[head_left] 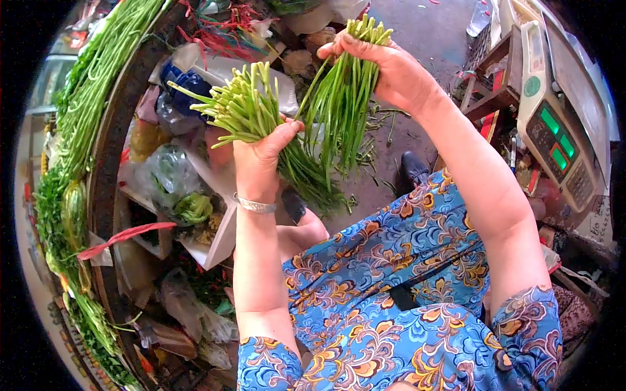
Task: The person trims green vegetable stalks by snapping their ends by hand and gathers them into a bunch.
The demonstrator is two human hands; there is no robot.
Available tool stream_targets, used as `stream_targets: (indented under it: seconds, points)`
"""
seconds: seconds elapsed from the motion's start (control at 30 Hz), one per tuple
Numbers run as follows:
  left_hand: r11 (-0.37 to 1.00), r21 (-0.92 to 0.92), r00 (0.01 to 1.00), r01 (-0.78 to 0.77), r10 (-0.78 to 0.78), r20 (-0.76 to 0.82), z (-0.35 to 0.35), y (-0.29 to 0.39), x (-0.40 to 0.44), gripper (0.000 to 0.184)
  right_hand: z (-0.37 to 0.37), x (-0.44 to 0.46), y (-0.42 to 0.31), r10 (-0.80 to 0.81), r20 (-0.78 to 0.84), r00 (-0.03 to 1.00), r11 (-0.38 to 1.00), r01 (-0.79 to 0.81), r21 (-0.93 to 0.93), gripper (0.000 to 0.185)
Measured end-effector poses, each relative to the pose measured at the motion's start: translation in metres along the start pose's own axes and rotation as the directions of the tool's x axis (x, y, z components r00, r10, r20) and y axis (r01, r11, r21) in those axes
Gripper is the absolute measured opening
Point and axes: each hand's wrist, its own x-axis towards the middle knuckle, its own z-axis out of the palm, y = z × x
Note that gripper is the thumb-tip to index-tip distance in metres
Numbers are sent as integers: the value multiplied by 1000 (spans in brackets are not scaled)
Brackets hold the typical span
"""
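My left hand (pixel 264 146) is closed round a thick bunch of long green vegetable stems (pixel 251 101). Their pale cut ends fan up and to the left, while the thinner dark green ends hang down to the right. Higher and to the right, my right hand (pixel 388 65) grips a second bunch of green stems (pixel 342 111) near its cut ends, and its length trails downward beside the first bunch. The lower parts of both bunches come close together, and I cannot tell whether they touch. A silver bracelet (pixel 255 205) circles my left wrist.
Long green vegetables (pixel 101 98) lie along a curved counter edge (pixel 107 143) on the left. Below it are plastic bags (pixel 171 173) and a white foam box (pixel 218 241). A digital scale (pixel 554 130) stands at right. Stem scraps (pixel 385 124) litter the floor (pixel 424 32).
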Motion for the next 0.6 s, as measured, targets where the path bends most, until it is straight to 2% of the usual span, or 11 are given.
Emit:
stream_targets:
  seconds: [0.07,0.13,0.2,0.33,0.43,0.5,0.57,0.6]
  points:
    - [999,32,1000,2,-1,-22,-5,0,0,21,-4,-1,-3,-48,-14,999,997,47,-55,22]
    - [998,56,999,21,-20,-25,-8,2,0,22,-7,-4,-7,-17,20,1000,998,18,-63,24]
    - [999,-44,1000,-22,22,-12,-8,1,1,24,-10,-3,-8,-18,4,1000,998,19,-58,22]
    - [998,-58,1000,-19,18,-17,-13,0,3,23,-14,-1,-11,-19,44,999,997,22,-73,20]
    - [999,9,999,-49,49,-24,-15,-2,4,23,-14,0,-14,-31,65,997,994,38,-102,22]
    - [997,71,999,-4,1,35,-12,2,3,28,-11,0,-16,-37,77,996,992,45,-115,22]
    - [999,35,998,-33,31,55,-7,1,0,32,-2,-4,-16,-19,13,1000,962,22,-273,28]
    - [998,-2,995,-62,62,74,-5,1,-1,36,-2,-5,-15,-19,13,1000,962,22,-271,28]
